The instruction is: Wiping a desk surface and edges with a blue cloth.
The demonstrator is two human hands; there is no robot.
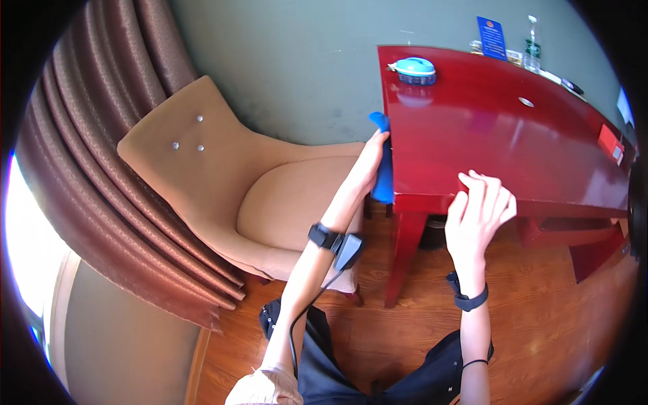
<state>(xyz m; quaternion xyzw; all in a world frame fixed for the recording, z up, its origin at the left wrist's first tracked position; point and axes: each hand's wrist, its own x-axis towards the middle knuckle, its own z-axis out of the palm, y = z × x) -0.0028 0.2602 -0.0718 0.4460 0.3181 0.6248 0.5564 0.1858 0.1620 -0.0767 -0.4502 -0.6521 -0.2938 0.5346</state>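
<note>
A blue cloth (383, 174) lies along the left side edge of a glossy dark-red wooden table (471, 136). My left hand (373, 154) holds it against that edge, and part of the cloth sticks out above my fingers. Some of my left fingers are hidden behind the cloth and the edge. At the table's front edge, my right hand (480, 210) is empty, its fingers loosely bent and the thumb apart. Whether it touches the tabletop I cannot tell. A light-blue handled scrubbing brush (415, 71) rests near the table's far left corner.
A tan upholstered chair (293, 197) stands close to the table's left side, before brown curtains (131, 202). Along the wall are a blue sign card (491, 38) bearing writing and a plastic bottle (532, 48). A red box (611, 144) lies at the right. A dark bin (433, 235) sits underneath.
</note>
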